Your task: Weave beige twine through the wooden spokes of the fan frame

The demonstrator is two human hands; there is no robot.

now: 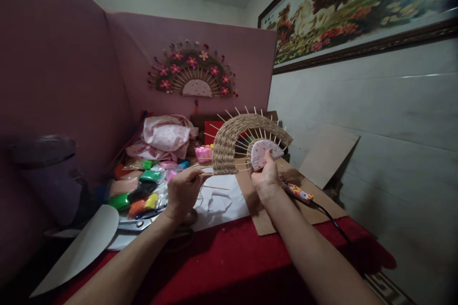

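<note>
A half-round fan of woven twine on thin wooden sticks is held up above the table. My right hand grips its dotted cloth-covered centre, thumb on the front face. At the fan's lower left corner, my left hand is closed in a pinch at the end of a bottom stick; whether it also has the twine, I cannot tell. Below the fan lies white paper with a loose stick and scraps on it. A glue gun with a patterned handle rests on cardboard to the right.
Colourful clay packets, pink dotted cloth and scissors crowd the left side. A white board juts over the front left edge. A finished flowered fan hangs behind. Red cloth covers the table.
</note>
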